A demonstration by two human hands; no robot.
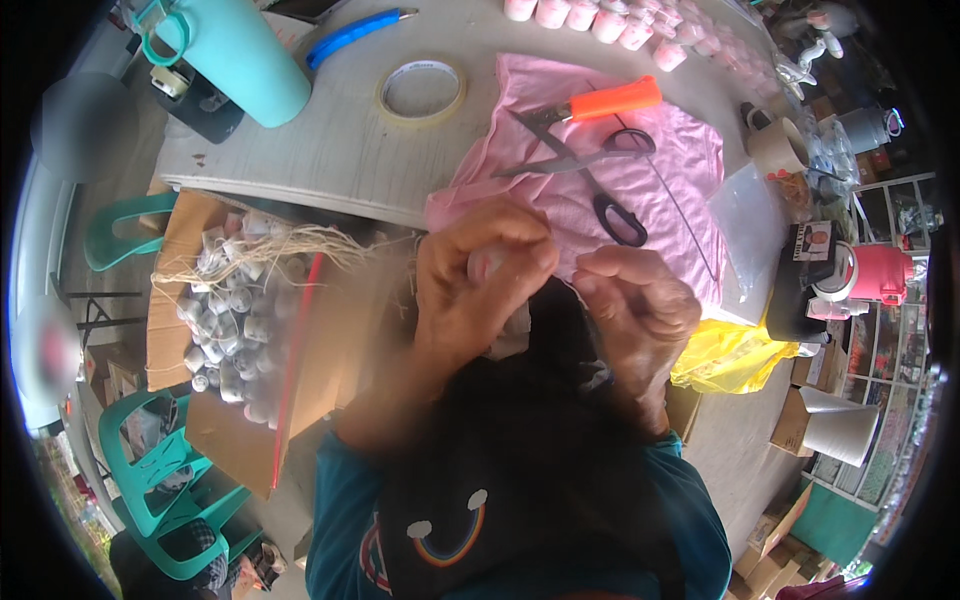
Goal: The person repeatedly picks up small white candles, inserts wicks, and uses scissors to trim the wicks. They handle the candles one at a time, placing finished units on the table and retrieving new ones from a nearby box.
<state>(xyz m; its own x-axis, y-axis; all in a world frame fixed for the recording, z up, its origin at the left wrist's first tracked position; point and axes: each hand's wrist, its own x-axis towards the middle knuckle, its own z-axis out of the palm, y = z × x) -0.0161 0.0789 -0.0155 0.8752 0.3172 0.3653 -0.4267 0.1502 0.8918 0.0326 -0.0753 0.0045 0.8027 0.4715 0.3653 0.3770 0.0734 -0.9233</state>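
My left hand [485, 275] is closed around a small white and pink piece [482, 264], mostly hidden by the fingers. Close beside it, my right hand [645, 305] has thumb and index finger pinched together; whatever lies between them is too small to make out. Both hands are held over my lap at the near edge of a pink cloth [690, 170]. On that cloth rest black-handled scissors [618, 218] and an orange-handled tool [615, 99]. To my left, a cardboard box [232, 440] holds several small whitish wrapped cylinders [235, 325] and a bundle of pale strings [285, 243].
A tape roll [384, 98], a blue cutter [355, 36] and a turquoise tumbler [245, 65] stand or lie on the white table [330, 165]. Rows of pink and white small cups [610, 24] line the far side. A yellow plastic bag [735, 360] is at right; green chairs [150, 480] at left.
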